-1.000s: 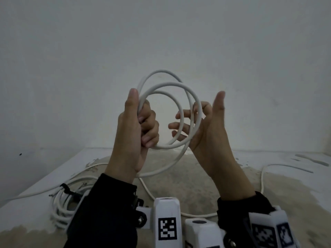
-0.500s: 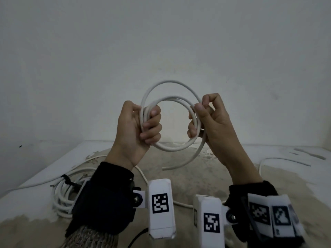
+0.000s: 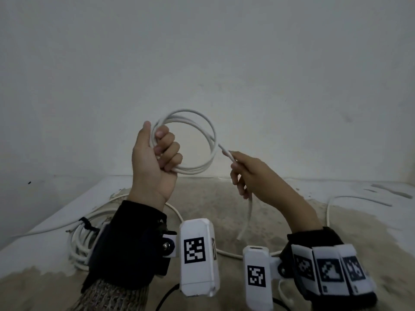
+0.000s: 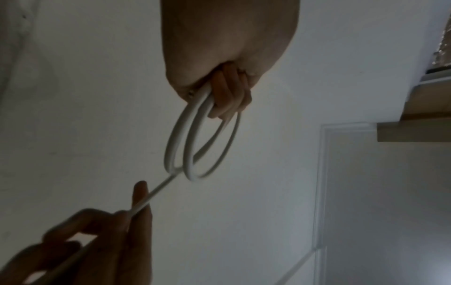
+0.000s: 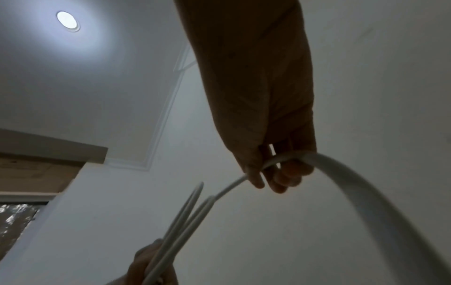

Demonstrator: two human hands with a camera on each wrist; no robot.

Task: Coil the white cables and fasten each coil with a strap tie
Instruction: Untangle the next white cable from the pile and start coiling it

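White cable (image 3: 203,140) hangs coiled in several loops in the air above the table (image 3: 370,221). Left hand (image 3: 155,158) curls round the loops; right hand (image 3: 251,176), beside the coil, pinches the cable's loose tail.
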